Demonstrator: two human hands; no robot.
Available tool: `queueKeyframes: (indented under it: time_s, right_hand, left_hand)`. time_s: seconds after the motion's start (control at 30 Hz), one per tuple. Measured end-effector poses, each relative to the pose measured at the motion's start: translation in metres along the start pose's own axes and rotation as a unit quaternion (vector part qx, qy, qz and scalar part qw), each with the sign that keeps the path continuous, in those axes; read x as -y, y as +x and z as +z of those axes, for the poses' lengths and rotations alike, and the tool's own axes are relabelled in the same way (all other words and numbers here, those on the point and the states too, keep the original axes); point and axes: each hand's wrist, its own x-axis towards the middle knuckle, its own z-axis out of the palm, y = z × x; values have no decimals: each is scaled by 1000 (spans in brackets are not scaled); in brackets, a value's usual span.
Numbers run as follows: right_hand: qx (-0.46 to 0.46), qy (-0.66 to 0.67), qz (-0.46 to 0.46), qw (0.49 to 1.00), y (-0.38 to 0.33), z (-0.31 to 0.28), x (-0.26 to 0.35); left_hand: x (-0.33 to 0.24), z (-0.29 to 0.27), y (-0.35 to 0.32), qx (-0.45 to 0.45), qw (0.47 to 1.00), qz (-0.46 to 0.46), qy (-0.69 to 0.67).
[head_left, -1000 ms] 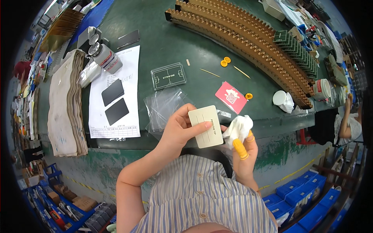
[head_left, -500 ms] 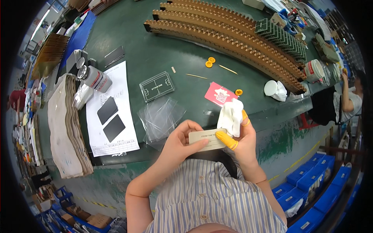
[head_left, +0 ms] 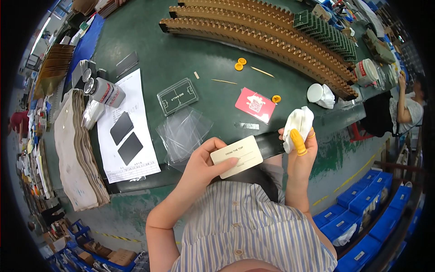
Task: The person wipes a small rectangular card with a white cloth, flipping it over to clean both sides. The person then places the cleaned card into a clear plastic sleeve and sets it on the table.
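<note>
Over my lap at the table's front edge, my left hand [head_left: 210,162] pinches a cream card [head_left: 247,154] with dark print, thumb on its face. To the right, my right hand [head_left: 299,144] grips a bunched white cloth [head_left: 300,121], apart from the card. Yellow finger cots [head_left: 297,141] cover some of its fingertips. Beyond them on the table lies a pink card [head_left: 255,105] with a white pattern. A yellow finger cot [head_left: 276,99] sits beside it. Left of my hands are a dark green card [head_left: 179,97] and a loose pile of clear plastic sleeves [head_left: 185,136].
Long brown slotted racks [head_left: 253,41] cross the far side, with green cards [head_left: 326,36] standing in one. Two black cards [head_left: 130,148] lie on a paper sheet [head_left: 145,170]. A white tub [head_left: 366,72] stands right; a lidded bottle [head_left: 108,92] stands left. Another person [head_left: 408,109] sits far right.
My right hand has drawn the cloth away from the card, to the right. The cream card is now tilted and shows more of its printed face.
</note>
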Motion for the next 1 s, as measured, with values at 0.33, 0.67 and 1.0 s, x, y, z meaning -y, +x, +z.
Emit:
queueKeyframes:
  time_s: [0.33, 0.67, 1.0]
  right_hand:
    - [133, -258, -261, 921, -1, -8, -8]
    - [157, -500, -399, 752, -29, -1, 6]
    - [216, -495, -518, 663, -29, 10, 3]
  left_hand:
    - [1, 4, 3, -9, 1000, 8, 8]
    - [5, 0, 3, -18, 999, 25, -8]
    - [8, 1, 5, -3, 999, 34, -29]
